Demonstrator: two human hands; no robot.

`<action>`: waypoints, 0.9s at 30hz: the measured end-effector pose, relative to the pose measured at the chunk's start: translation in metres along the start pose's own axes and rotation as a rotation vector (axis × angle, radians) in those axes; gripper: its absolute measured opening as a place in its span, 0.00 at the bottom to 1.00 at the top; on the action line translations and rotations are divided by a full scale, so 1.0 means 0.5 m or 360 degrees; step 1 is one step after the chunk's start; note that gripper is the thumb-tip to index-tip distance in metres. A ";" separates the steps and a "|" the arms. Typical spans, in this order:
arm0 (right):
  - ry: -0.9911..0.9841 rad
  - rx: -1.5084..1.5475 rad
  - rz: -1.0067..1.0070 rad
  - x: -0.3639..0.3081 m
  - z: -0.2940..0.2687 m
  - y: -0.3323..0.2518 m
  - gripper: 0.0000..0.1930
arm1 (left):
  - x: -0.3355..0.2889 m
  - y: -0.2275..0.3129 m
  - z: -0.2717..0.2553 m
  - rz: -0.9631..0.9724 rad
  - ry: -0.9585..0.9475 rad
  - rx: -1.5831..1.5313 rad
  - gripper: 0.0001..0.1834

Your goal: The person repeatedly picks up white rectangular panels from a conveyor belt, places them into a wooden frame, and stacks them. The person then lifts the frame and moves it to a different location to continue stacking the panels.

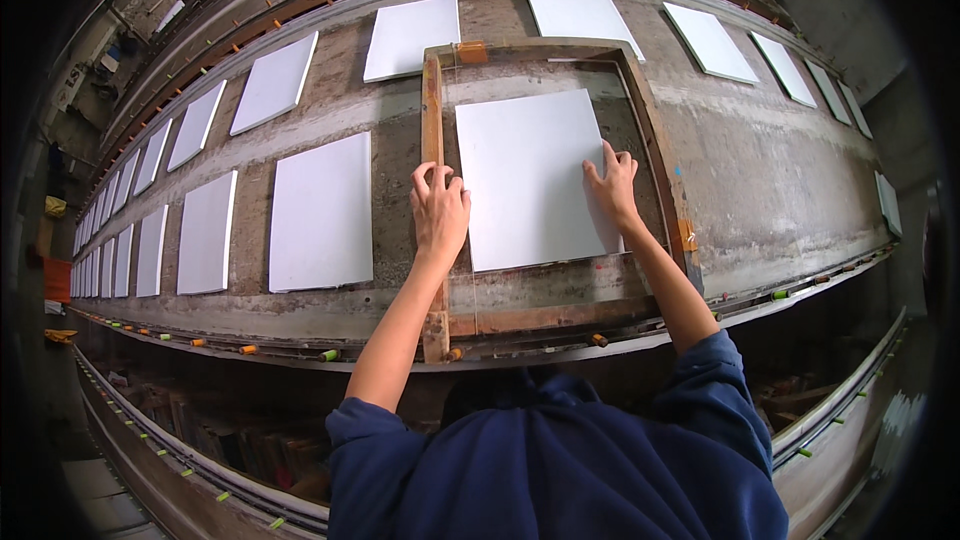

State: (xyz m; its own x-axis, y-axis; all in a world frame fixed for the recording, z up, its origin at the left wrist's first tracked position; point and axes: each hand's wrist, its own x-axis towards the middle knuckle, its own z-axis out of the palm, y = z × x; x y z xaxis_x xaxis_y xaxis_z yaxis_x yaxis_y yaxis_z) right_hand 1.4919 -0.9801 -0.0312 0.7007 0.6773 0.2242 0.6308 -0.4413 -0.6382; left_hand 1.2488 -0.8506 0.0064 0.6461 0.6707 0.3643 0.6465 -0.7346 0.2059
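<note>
A flat white rectangular panel [530, 180] lies on the long table inside a wooden frame [433, 120]. My left hand [440, 215] is over the frame's left bar, its fingers curled around the wood and its thumb close to the panel's left edge. At the panel's right edge is my right hand [615, 185]; its thumb touches the white face and its bent fingers are at the edge, fingertips partly hidden. The frame surrounds the panel, with gaps between them at the sides. A thin pale string runs along the frame's left side.
More white panels [322, 210] lie in two rows along the table [750, 190], several to the left and several far right. Orange and green pegs [330, 355] line the table's edges. Another long rail with green pegs [180, 455] curves behind my body. Orange tape [472, 52] marks the frame.
</note>
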 end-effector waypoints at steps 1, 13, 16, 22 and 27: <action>0.0005 -0.0016 -0.0009 -0.003 0.003 0.003 0.28 | -0.001 -0.001 0.001 0.0018 0.0014 0.0017 0.06; 0.0081 -0.0221 -0.0050 -0.030 -0.010 -0.024 0.26 | -0.010 0.011 0.002 0.0255 0.0013 0.0282 0.08; 0.0064 -0.0318 -0.0031 -0.033 -0.013 -0.030 0.26 | -0.009 0.008 0.005 0.0358 -0.0115 0.0535 0.07; 0.0023 -0.0473 -0.0004 -0.039 -0.010 -0.032 0.27 | -0.002 0.020 -0.005 0.0569 -0.0308 0.0909 0.11; 0.0124 -0.0800 -0.0419 -0.045 0.008 -0.032 0.25 | -0.036 0.061 0.007 0.0309 -0.0647 0.0779 0.32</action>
State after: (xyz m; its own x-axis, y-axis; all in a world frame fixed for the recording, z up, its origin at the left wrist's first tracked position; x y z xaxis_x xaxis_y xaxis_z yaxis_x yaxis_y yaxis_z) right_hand 1.4648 -0.9858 -0.0287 0.5091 0.7652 0.3940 0.8549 -0.5024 -0.1289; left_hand 1.2584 -0.8847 0.0029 0.8092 0.5863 -0.0380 0.5504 -0.7791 -0.3000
